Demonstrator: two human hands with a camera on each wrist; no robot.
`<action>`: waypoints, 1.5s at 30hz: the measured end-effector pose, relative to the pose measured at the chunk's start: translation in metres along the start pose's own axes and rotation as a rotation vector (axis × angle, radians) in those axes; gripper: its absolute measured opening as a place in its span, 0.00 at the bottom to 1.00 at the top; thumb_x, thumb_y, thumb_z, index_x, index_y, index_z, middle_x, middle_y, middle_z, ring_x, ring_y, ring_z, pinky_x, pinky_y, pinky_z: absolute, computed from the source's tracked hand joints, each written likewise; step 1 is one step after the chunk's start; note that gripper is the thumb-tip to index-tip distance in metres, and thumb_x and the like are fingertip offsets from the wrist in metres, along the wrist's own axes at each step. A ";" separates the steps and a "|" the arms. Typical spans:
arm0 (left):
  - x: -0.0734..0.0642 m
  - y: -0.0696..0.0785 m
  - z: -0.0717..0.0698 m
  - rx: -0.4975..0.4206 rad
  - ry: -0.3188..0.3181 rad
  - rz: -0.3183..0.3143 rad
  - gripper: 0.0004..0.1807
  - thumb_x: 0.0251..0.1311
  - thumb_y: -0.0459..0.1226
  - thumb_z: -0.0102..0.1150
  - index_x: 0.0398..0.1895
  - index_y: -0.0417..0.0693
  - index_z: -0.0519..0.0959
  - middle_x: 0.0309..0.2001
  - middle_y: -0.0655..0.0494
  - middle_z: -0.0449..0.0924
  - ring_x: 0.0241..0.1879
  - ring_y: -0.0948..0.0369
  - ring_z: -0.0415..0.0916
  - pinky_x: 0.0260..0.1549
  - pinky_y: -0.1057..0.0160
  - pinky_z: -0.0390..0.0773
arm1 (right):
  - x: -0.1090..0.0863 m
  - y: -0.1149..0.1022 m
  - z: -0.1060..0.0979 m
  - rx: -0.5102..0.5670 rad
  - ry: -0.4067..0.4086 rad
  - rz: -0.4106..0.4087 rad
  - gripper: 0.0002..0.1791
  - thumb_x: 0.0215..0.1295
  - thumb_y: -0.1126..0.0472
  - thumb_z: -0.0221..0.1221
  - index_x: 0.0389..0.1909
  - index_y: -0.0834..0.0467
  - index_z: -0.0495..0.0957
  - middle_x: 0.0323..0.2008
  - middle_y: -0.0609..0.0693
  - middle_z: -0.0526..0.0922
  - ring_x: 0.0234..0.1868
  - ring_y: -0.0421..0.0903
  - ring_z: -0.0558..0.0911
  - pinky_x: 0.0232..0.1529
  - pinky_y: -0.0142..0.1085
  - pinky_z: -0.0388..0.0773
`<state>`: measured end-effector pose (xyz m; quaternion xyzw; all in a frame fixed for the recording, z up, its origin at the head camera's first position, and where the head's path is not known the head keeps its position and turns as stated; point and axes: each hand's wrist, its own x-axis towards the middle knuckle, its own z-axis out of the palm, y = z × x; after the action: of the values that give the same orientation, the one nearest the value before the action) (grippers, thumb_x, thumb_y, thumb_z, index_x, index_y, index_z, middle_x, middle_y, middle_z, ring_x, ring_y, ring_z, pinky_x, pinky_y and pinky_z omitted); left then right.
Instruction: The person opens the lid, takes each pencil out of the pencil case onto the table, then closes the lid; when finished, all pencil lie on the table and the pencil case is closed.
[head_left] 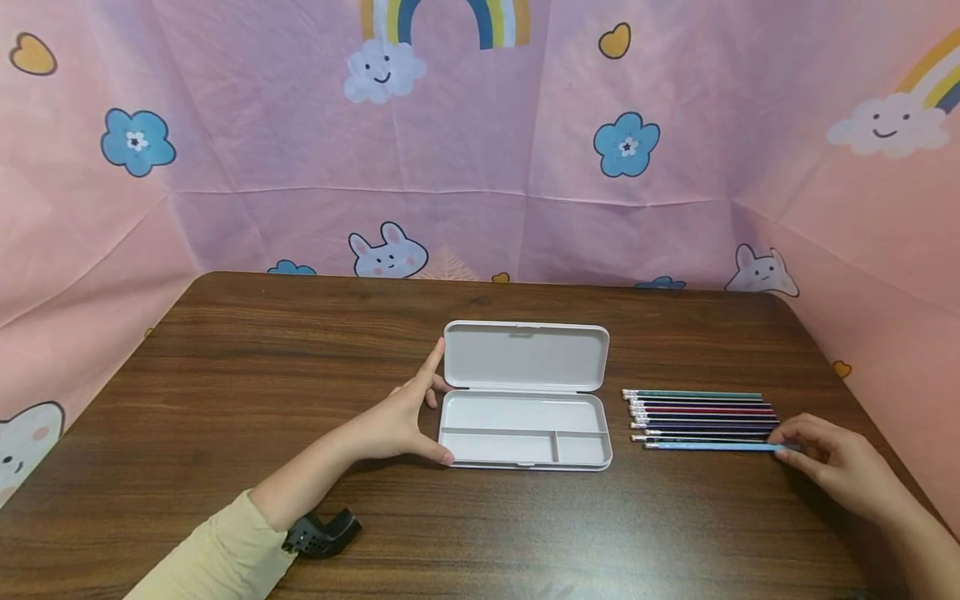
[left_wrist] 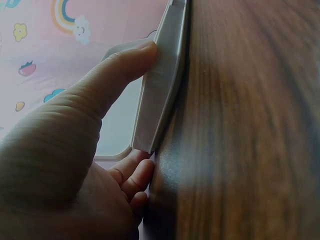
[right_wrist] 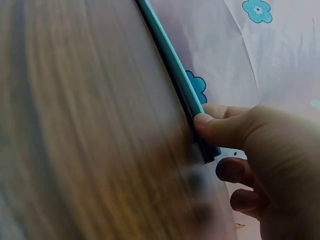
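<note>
A white pencil case (head_left: 525, 429) lies open on the table, its lid (head_left: 527, 357) tilted back and its compartments bare. My left hand (head_left: 401, 417) holds the case by its left end. Its thumb (left_wrist: 132, 60) presses the front wall, while the index finger reaches up along the lid's edge and other fingers sit behind the corner. Right of the case, several pencils (head_left: 701, 411) lie side by side in a row, erasers to the left. My right hand (head_left: 843, 462) pinches the right end of the light blue pencil (head_left: 708, 447), nearest me, between thumb and forefinger.
Under everything is a dark wood-grain table (head_left: 247, 375). A pink patterned cloth (head_left: 480, 158) hangs behind it and along both sides. A black device (head_left: 322, 535) is strapped at my left wrist, by the beige sleeve (head_left: 225, 550).
</note>
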<state>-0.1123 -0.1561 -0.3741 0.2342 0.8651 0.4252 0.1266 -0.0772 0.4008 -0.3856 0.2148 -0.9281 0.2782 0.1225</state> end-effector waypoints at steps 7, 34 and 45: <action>0.001 -0.001 0.001 0.002 0.002 0.010 0.81 0.30 0.48 0.83 0.75 0.64 0.24 0.54 0.58 0.68 0.45 0.57 0.63 0.48 0.50 0.60 | 0.000 0.001 0.002 -0.020 0.008 -0.026 0.23 0.44 0.78 0.68 0.29 0.46 0.79 0.32 0.36 0.77 0.29 0.30 0.73 0.27 0.25 0.64; 0.001 0.000 0.000 0.010 0.002 -0.002 0.81 0.30 0.48 0.83 0.75 0.61 0.24 0.54 0.58 0.68 0.45 0.58 0.63 0.49 0.47 0.59 | 0.018 -0.025 0.012 0.088 0.058 -0.043 0.19 0.45 0.77 0.70 0.37 0.54 0.82 0.30 0.40 0.78 0.23 0.34 0.67 0.21 0.29 0.61; 0.001 -0.002 0.001 0.011 0.002 0.004 0.81 0.30 0.49 0.82 0.75 0.57 0.25 0.54 0.58 0.69 0.45 0.58 0.63 0.48 0.47 0.59 | 0.040 -0.052 0.026 0.136 0.110 -0.083 0.19 0.45 0.78 0.69 0.37 0.56 0.83 0.29 0.40 0.77 0.23 0.34 0.67 0.22 0.28 0.62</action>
<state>-0.1140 -0.1563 -0.3763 0.2361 0.8671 0.4210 0.1234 -0.0907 0.3334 -0.3682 0.2452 -0.8893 0.3465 0.1700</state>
